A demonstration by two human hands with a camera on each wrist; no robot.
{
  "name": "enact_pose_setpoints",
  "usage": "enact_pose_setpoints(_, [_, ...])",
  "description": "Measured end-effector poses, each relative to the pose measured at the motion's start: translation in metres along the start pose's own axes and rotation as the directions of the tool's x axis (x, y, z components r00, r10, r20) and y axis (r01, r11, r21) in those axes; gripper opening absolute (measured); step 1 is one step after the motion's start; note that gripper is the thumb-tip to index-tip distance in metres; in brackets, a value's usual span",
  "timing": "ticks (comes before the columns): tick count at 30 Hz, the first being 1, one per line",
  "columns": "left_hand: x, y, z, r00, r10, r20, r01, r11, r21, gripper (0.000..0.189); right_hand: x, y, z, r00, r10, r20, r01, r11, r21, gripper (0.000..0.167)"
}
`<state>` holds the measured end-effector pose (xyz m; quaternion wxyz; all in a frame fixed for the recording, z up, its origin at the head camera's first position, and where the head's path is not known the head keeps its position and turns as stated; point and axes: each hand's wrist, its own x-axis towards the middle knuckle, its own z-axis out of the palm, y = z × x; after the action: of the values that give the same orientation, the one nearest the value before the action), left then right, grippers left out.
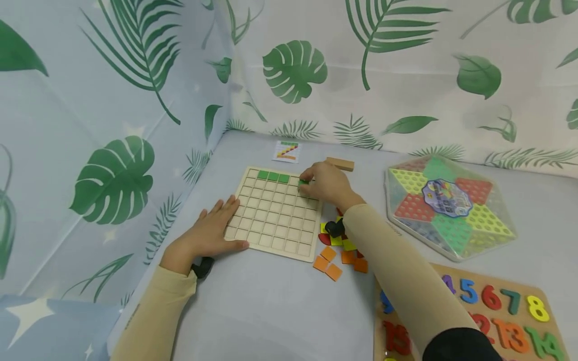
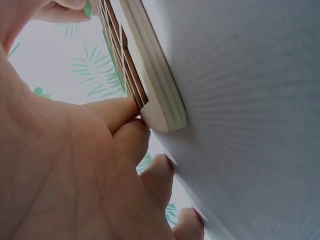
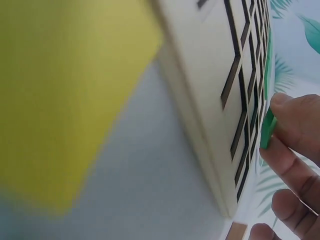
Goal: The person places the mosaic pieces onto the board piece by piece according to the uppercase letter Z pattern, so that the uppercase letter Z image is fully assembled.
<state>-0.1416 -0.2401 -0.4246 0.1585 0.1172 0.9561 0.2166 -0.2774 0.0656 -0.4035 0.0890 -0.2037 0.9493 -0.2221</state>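
Observation:
A wooden grid board [image 1: 275, 213] lies on the table, with a row of three green square tiles [image 1: 273, 176] set in its far row. My right hand [image 1: 331, 183] is over the board's far right part and pinches another green tile [image 3: 268, 127] between thumb and fingertips. On the board's left edge rests my left hand [image 1: 209, 233], its fingers spread and straight. In the left wrist view, the fingertips [image 2: 125, 112] touch the corner of the board.
Orange tiles [image 1: 333, 272] and yellow and red pieces lie right of the board. A pattern card [image 1: 286, 151] and a wooden block [image 1: 340, 164] sit behind it. Further right are a hexagonal game board [image 1: 447, 205] and a number puzzle [image 1: 492, 316].

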Motion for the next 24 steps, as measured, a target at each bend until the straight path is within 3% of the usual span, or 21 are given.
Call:
enact_pose_setpoints(9, [0.002, -0.001, -0.001, 1.0, -0.009, 0.014, 0.009, 1.0, 0.01, 0.114, 0.021, -0.011, 0.007, 1.0, 0.006, 0.017, -0.005, 1.0, -0.025, 0.032])
enact_pose_setpoints(15, [0.001, 0.001, -0.004, 1.0, -0.013, 0.013, 0.013, 1.0, 0.017, 0.113, 0.024, -0.018, 0.007, 1.0, -0.012, 0.013, 0.013, 0.995, -0.099, 0.032])
enact_pose_setpoints(24, [-0.001, 0.003, -0.003, 1.0, -0.012, 0.005, 0.012, 1.0, 0.017, 0.113, 0.024, -0.021, 0.009, 1.0, 0.012, 0.024, -0.01, 0.996, -0.094, 0.035])
